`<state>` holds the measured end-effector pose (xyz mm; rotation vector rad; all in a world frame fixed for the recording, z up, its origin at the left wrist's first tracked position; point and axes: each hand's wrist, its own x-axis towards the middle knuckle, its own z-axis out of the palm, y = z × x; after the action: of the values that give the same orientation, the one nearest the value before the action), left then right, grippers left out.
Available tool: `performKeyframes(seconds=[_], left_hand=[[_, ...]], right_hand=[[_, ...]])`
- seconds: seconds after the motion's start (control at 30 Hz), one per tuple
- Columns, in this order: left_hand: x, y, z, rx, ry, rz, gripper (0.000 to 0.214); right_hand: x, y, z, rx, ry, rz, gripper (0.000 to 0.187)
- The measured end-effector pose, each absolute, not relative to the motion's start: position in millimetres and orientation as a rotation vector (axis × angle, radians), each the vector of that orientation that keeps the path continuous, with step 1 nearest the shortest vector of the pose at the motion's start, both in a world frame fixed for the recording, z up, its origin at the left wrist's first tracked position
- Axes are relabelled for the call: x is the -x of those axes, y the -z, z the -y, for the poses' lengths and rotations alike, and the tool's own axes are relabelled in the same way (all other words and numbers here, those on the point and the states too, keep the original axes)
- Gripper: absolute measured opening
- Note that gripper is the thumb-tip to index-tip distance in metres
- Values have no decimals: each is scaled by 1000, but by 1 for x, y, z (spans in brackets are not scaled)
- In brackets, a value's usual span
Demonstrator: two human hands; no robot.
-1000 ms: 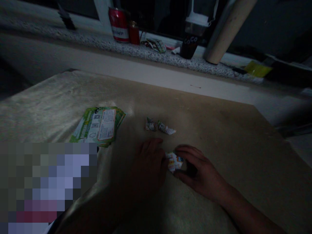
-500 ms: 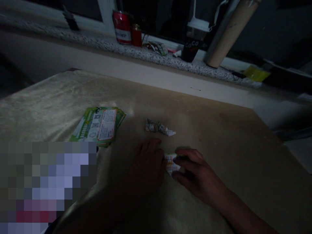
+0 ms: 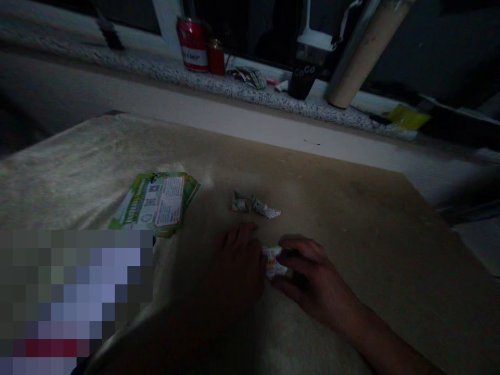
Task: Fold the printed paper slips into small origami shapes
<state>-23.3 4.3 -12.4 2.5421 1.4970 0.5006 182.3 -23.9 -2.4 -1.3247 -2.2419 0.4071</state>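
Observation:
A small piece of folded printed paper, white with orange and yellow print, lies on the table between my hands. My left hand rests on the table with its thumb side on the paper's left end; its fingers are curled and in deep shadow. From the right, my right hand grips the paper, thumb at its lower edge and fingers along the top and right part. Just beyond the hands sit two small folded paper pieces, a left one and a right one with a pointed end.
Green printed flyers lie stacked at the left of the covered table. On the stone windowsill behind stand a red can, an orange-red lighter-like object, a dark cup and a cardboard tube. A pixelated patch covers the lower left.
The paper's lower corner, which pointed down before, is now tucked in, and the lower edge looks straighter. My right thumb has shifted slightly up and left. My left hand has barely moved.

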Motion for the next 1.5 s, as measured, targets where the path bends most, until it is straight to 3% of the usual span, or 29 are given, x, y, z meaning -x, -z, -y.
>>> performKeyframes(seconds=[0.47, 0.67, 0.93, 1.2, 1.5], left_hand=[[25, 12, -4, -2540, -508, -1477, 17], [27, 13, -5, -2499, -602, -1367, 17], [25, 3, -6, -2432, -763, -1225, 16], [23, 3, -3, -2344, -842, -1257, 13], [20, 3, -3, -2249, -794, -1341, 18]], right_hand=[[-182, 3, 25, 1331, -417, 2221, 27], [-183, 4, 25, 1406, -400, 2183, 50], [-184, 10, 21, 1239, -649, 1706, 23], [-177, 5, 33, 1078, -478, 1642, 40], [-171, 3, 36, 994, -405, 1692, 41]])
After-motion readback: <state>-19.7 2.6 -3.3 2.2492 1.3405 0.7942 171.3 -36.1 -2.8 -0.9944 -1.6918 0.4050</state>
